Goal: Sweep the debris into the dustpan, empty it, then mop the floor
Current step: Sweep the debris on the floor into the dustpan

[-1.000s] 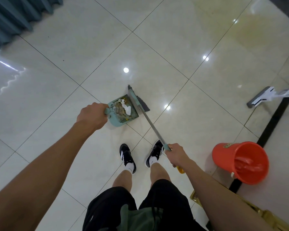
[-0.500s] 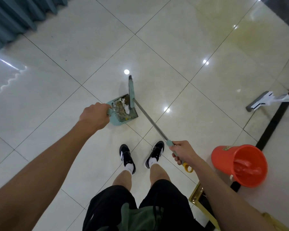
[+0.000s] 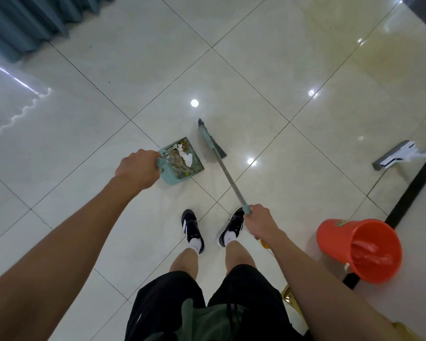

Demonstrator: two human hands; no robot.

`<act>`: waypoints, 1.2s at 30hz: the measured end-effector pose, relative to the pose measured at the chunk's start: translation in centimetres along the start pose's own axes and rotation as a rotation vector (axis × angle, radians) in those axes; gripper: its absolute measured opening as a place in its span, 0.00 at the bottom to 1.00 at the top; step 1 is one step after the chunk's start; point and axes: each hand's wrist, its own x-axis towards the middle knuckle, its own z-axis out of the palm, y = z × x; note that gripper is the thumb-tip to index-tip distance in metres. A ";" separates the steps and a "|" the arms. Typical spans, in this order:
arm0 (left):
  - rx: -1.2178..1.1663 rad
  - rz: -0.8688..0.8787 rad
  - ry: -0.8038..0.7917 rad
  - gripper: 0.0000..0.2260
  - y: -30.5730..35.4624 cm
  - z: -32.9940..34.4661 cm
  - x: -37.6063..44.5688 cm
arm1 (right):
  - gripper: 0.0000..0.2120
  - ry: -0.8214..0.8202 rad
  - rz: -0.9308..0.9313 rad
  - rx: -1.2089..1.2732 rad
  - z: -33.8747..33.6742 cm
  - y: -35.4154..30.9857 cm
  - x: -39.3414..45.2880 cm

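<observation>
A teal dustpan [image 3: 169, 177] rests on the tiled floor just ahead of my feet, filled with debris [image 3: 181, 157] of white paper scraps and brown bits. My left hand [image 3: 137, 168] is closed around its handle. My right hand [image 3: 260, 221] grips the end of a broom [image 3: 210, 141] with a grey shaft and teal head. The dark bristles touch the floor just right of the dustpan's mouth, a small gap between them. A flat mop [image 3: 401, 153] lies on the floor at the far right.
An orange bucket [image 3: 359, 249] stands to my right, by a dark floor strip [image 3: 413, 188]. Teal curtains [image 3: 27, 20] hang at the upper left. My two feet in black shoes [image 3: 192, 227] are close behind the dustpan. A gold-coloured frame [image 3: 290, 299] is by my right leg.
The broom head has moved off the dustpan's mouth to the right and now sits beside it. The dustpan and my left hand have stayed in place.
</observation>
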 end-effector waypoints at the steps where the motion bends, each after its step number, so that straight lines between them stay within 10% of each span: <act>1: 0.003 0.001 0.000 0.11 0.0 -0.1 0.0 | 0.07 -0.025 0.018 0.047 0.3 -0.2 -0.2; 10: 0.034 -0.002 -0.014 0.12 -0.1 -0.3 -0.6 | 0.10 -0.116 0.175 0.463 -2.1 0.6 -1.6; 22: -0.014 -0.068 -0.016 0.10 -2.3 -0.7 -0.9 | 0.12 0.056 -0.010 -0.032 -0.8 -0.1 -0.1; 36: -0.035 -0.077 0.013 0.12 -2.2 -0.6 -2.2 | 0.07 -0.192 0.024 0.328 0.1 -1.4 -2.0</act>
